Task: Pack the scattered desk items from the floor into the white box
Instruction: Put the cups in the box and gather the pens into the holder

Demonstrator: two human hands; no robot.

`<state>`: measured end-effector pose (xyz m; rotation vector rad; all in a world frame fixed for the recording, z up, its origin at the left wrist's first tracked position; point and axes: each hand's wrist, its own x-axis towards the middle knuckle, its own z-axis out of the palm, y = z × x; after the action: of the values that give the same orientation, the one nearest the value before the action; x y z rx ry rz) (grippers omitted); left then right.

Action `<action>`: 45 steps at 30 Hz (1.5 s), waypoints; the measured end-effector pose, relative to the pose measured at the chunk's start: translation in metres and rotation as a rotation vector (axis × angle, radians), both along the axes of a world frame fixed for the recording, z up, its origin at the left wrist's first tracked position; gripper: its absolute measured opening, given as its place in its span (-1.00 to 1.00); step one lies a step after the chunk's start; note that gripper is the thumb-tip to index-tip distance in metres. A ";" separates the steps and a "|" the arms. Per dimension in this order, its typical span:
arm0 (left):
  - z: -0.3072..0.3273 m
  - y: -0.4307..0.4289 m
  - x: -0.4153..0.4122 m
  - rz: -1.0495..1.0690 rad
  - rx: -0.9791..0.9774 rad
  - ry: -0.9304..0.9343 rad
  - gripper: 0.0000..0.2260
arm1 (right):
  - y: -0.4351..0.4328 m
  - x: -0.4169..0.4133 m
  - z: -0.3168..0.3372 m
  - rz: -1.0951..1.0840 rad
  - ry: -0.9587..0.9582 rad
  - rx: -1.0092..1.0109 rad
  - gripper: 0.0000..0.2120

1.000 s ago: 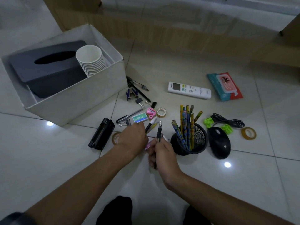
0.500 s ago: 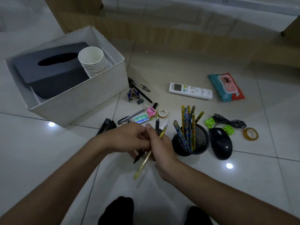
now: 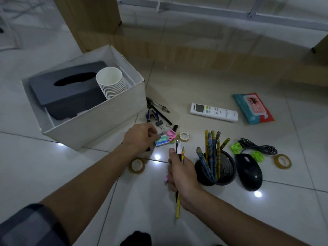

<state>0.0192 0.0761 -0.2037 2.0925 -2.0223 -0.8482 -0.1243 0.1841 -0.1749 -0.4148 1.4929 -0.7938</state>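
Right hand [image 3: 182, 173] closed around a bundle of pens and pencils [image 3: 179, 176], held just left of the mesh pen cup [image 3: 215, 168] — left hand [image 3: 140, 137] pinches a pen [image 3: 160, 133] on the floor beside the white box [image 3: 88, 118]

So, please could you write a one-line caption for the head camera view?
Right hand grips a bundle of pens; left hand reaches for small stationery beside the white box.

You see the open white cardboard box [image 3: 99, 119] holding a dark grey tissue box [image 3: 69, 89] and stacked white paper cups [image 3: 111, 84]; small desk items [image 3: 165, 128] lie scattered beside it.
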 end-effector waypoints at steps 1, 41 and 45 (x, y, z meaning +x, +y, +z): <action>-0.004 -0.001 -0.001 0.014 -0.019 -0.019 -0.85 | -0.001 0.000 0.002 0.008 -0.006 -0.009 -0.67; -0.020 -0.081 -0.035 -0.543 -0.476 -0.429 -0.83 | -0.021 -0.014 0.008 0.137 -0.230 0.077 -0.66; -0.006 -0.084 -0.045 -0.477 -0.565 0.015 -0.80 | -0.025 -0.014 0.002 0.030 -0.250 0.090 -0.67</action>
<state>-0.0261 -0.0079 -0.2096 1.3265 -2.4241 -0.2671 -0.1383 0.1588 -0.1729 -0.2593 1.2809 -0.7233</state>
